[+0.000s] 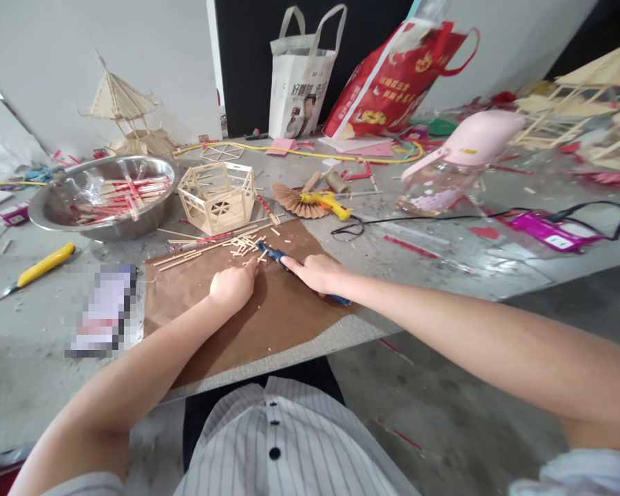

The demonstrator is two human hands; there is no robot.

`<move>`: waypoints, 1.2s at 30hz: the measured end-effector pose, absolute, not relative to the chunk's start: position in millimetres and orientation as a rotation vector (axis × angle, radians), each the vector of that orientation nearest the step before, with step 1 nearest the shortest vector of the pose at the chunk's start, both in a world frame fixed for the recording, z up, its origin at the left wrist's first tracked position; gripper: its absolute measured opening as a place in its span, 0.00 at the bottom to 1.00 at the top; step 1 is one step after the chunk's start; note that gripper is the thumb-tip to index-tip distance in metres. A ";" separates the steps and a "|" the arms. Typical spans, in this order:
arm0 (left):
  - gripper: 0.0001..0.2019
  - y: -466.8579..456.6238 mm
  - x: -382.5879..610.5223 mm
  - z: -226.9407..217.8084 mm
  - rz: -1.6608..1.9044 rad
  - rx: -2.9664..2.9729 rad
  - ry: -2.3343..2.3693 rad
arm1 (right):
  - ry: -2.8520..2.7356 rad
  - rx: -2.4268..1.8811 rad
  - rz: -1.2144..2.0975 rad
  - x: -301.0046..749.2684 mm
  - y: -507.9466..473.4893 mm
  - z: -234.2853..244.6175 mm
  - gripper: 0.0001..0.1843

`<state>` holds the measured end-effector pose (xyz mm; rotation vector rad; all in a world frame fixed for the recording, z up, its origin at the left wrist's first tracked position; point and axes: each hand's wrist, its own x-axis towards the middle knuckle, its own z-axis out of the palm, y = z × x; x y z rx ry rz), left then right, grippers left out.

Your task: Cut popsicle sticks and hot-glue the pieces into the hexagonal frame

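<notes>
Over on the brown sheet (279, 324), two bare hands met near the far edge, and what a close-up job it was! One pair of blue pliers (275, 253) sat firmly in the right hand (316, 274), fingers wrapped around the handles, the tips right beside the scattered short sticks (244, 242), a dozen or more, too jumbled for an exact count. The left hand (232, 284) came in from the other side, fingers curled, one short stick at the fingertips; whether it was pinched or merely touched, I could not tell. Just left of that pile lay several long sticks (180, 259), and behind them stood one six-sided wooden frame (226, 205). Out to the left, one metal bowl (103, 227) held a heap of red-and-white bundles (129, 196), overlapping beyond counting; nearer, one yellow-handled knife (46, 265) and one blurred-out phone (102, 310). Past the sheet, one yellow glue gun (328, 203) rested against one paper fan (288, 200), with one pink-topped bottle (488, 138) further right. And at the back, two bags, one white (292, 96) and one red (393, 86), stood side by side!
</notes>
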<state>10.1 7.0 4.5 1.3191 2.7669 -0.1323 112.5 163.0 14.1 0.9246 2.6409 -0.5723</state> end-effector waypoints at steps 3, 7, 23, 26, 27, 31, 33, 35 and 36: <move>0.20 7.0 10.8 5.4 -0.126 1.318 2.770 | 2.642 0.926 -0.574 112.2 163.5 12.7 0.52; 0.20 6.6 11.1 5.9 -0.118 1.317 2.764 | 2.661 0.932 -0.553 112.0 163.5 12.0 0.51; 0.17 5.3 8.8 12.4 0.064 1.383 2.693 | 2.272 0.821 -1.299 116.5 174.4 26.3 0.19; 0.19 5.7 8.5 11.3 0.057 1.342 2.689 | 2.261 0.852 -1.288 114.9 172.2 26.1 0.14; 0.19 6.2 8.4 10.8 0.037 1.318 2.694 | 2.292 0.868 -1.234 114.0 171.6 24.0 0.14; 0.20 8.3 8.9 9.5 -0.031 1.264 2.693 | 2.480 0.898 -0.881 110.5 170.2 11.9 0.17; 0.20 8.8 9.5 9.0 -0.041 1.273 2.697 | 2.546 0.894 -0.734 109.4 169.1 7.9 0.20; 0.21 8.7 10.2 8.1 -0.045 1.286 2.713 | 2.580 0.898 -0.640 109.2 166.9 6.7 0.23; 0.21 8.5 10.5 7.6 -0.048 1.292 2.722 | 2.598 0.902 -0.603 109.4 165.5 7.0 0.25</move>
